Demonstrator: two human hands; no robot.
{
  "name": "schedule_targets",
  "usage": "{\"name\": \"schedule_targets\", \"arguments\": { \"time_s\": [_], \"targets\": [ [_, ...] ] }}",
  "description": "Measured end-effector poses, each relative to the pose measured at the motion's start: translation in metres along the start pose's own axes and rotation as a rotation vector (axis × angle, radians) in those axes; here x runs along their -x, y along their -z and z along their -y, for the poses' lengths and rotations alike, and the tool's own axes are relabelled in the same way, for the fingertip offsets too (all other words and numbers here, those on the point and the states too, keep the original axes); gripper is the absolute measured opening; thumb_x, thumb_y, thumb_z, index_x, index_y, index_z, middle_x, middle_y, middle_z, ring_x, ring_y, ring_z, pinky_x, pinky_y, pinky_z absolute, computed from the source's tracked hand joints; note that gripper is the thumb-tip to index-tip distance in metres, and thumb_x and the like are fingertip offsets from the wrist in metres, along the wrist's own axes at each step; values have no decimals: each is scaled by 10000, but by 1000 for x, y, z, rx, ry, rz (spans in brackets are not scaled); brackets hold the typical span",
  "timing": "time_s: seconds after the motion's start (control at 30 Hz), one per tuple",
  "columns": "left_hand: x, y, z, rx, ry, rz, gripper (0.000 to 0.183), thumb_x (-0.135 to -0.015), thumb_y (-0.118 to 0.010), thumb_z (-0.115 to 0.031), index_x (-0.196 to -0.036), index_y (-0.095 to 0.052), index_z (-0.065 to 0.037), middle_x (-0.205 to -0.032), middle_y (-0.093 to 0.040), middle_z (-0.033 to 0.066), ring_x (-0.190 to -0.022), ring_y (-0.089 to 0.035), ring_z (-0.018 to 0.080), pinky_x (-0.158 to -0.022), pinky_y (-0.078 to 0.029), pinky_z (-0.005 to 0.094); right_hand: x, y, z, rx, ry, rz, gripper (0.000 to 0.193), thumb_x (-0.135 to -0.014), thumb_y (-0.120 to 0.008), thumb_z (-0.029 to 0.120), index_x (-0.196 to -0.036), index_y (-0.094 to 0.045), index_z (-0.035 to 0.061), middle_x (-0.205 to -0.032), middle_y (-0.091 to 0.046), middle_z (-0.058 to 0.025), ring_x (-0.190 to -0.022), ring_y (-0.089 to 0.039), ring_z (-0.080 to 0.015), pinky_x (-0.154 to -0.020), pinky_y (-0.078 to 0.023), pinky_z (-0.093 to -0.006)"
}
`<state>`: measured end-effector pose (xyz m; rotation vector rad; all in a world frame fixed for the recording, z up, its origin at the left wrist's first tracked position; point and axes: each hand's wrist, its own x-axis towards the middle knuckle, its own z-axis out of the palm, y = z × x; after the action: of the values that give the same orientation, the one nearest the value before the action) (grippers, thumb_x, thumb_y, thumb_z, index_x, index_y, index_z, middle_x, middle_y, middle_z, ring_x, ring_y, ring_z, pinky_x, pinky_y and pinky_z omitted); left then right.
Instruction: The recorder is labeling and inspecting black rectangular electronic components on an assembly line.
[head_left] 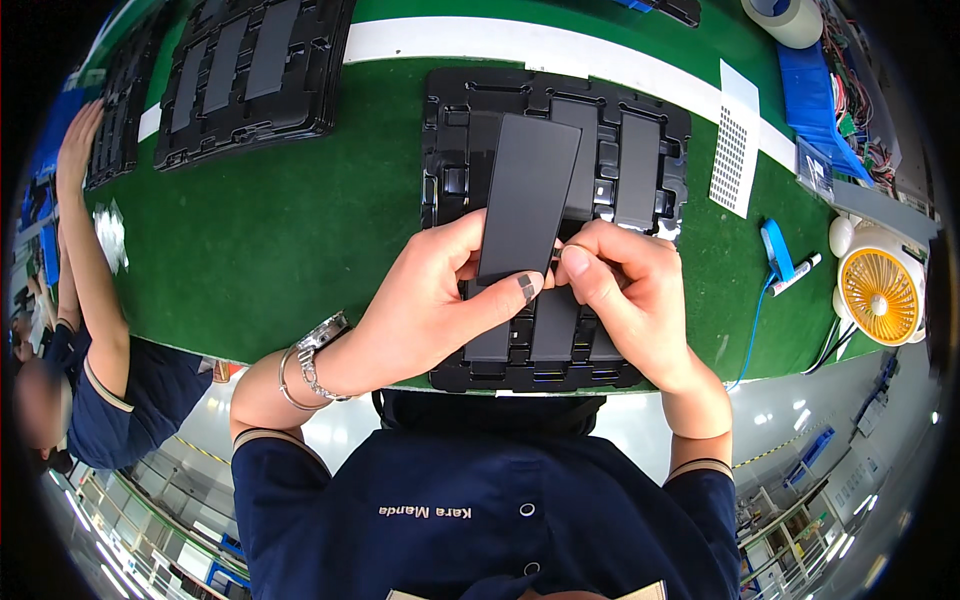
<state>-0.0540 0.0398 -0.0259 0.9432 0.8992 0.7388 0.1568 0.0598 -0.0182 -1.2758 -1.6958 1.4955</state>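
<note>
A flat, dark grey rectangular panel (530,190), like a screen or slim device, is held tilted over a black moulded tray (436,190). My left hand (450,280) grips its lower left edge, with the thumb across the lower end. Small dark square pieces (527,287) stick to that thumb. At the panel's lower right edge, my right hand (630,280) is closed in a pinch. Whatever is between its fingertips is too small and hidden to name. More dark panels (637,170) lie in the tray's slots below.
A white sheet with rows of small dark squares (735,140) lies right of the tray. Beyond it are a blue strap (776,250), a marker (796,275) and an orange-and-white fan (878,290). Stacked trays (245,125) stand far left, near another person's arm (88,240).
</note>
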Motion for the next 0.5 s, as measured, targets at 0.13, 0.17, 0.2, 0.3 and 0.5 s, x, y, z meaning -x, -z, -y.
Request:
{"name": "schedule_targets", "arguments": {
  "time_s": [0.13, 0.17, 0.2, 0.3, 0.5],
  "targets": [
    [-1, 0, -1, 2, 10, -11, 271, -953, -626, -15, -1213, -560, 26, -1070, -661, 69, -1047, -641, 123, -943, -521, 294, -2, 0, 0, 1, 1, -3, 185, -949, -624, 122, -839, -661, -22, -624, -546, -42, -553, -435, -83, -507, -351, -274],
    [-2, 0, -1, 4, 14, -18, 270, -953, -626, -14, -1212, -560, 26, -1070, -661, 69, -1052, -641, 125, -947, -521, 295, -3, 0, 0, 0, -3, -1, 185, -949, -623, 121, -839, -661, -22, -625, -548, -43, -553, -436, -83, -507, -352, -274],
    [-1, -1, -1, -2, 8, -18, 267, -953, -625, -13, -1210, -561, 26, -1066, -660, 68, -1042, -640, 122, -938, -523, 294, -2, -1, 0, 3, 3, -8, 182, -946, -630, 120, -837, -661, -22, -622, -548, -43, -548, -436, -82, -503, -352, -274],
    [0, -1, 1, -29, 3, -20, 261, -953, -620, -7, -1206, -566, 24, -1058, -660, 69, -1003, -636, 111, -903, -528, 289, -1, -2, 0, 53, -8, -40, 177, -935, -656, 124, -833, -662, -20, -607, -548, -43, -531, -436, -78, -490, -353, -271],
    [-6, 3, 0, -12, -16, -23, 261, -988, -544, -74, -1229, -578, 20, -1037, -662, 78, -881, -611, 101, -778, -512, 255, -5, 5, 3, 243, -74, -154, 218, -918, -711, 178, -823, -657, -10, -555, -521, -41, -509, -441, -64, -483, -375, -255]
  ]
}}
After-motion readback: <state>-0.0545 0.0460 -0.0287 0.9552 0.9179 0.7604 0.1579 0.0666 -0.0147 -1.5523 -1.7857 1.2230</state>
